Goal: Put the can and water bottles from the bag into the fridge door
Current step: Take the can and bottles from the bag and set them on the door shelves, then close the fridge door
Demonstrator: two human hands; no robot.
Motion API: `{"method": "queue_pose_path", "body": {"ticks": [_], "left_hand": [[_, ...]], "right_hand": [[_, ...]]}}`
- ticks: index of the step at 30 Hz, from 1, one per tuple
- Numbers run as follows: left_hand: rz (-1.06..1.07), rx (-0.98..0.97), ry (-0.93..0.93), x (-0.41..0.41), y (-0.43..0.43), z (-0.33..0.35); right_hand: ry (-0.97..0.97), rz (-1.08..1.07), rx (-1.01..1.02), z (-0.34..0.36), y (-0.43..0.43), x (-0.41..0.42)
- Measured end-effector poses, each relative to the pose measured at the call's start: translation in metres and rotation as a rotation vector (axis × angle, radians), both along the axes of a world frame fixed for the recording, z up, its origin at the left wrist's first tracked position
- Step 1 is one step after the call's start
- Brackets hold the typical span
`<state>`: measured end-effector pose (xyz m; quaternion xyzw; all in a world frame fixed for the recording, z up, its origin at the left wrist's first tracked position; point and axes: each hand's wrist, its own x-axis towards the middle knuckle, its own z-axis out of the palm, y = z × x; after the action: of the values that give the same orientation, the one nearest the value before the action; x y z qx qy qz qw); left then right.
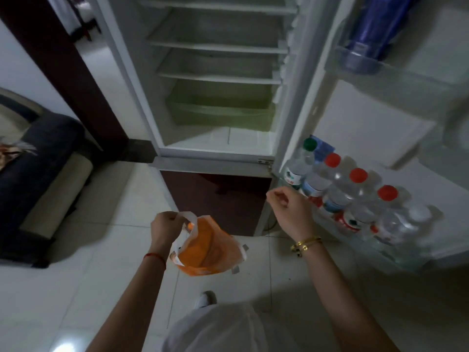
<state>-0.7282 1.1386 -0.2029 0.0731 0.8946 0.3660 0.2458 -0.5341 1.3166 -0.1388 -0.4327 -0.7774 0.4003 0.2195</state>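
An orange plastic bag (209, 246) hangs over the tiled floor, and my left hand (167, 228) grips its white handle. Its mouth gapes and the inside looks orange, with no contents that I can make out. My right hand (291, 208) hovers between the bag and the fridge door, fingers loosely curled around nothing. Several water bottles (355, 196) with red caps, one green-capped and one white-capped, stand in a row in the lower door shelf (396, 255). No can is visible.
The fridge (215, 80) stands open with bare shelves and a green drawer. A blue bottle (373, 29) sits in the upper door shelf. A dark sofa (38, 179) lies at left. My foot (205, 299) rests on the white tiles.
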Motion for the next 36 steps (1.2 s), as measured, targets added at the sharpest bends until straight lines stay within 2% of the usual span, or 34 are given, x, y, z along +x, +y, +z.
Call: {"method": "queue_pose_path", "body": {"ticks": [9, 17, 21, 27, 36], "left_hand": [[0.069, -0.100, 0.021, -0.081, -0.077, -0.020], [-0.029, -0.121, 0.031, -0.138, -0.127, -0.020], [-0.076, 0.020, 0.100, -0.154, -0.125, -0.005], [-0.295, 0.355, 0.180, -0.149, -0.097, 0.037], [-0.496, 0.631, 0.241, -0.121, -0.046, 0.097]], "right_hand": [[0.010, 0.131, -0.094, -0.011, -0.049, -0.095], [0.016, 0.154, -0.081, -0.011, -0.089, -0.153], [0.008, 0.157, -0.077, -0.013, -0.100, -0.165], [0.045, 0.080, -0.094, -0.012, -0.100, -0.160], [0.269, -0.146, -0.021, 0.015, -0.088, -0.115]]}}
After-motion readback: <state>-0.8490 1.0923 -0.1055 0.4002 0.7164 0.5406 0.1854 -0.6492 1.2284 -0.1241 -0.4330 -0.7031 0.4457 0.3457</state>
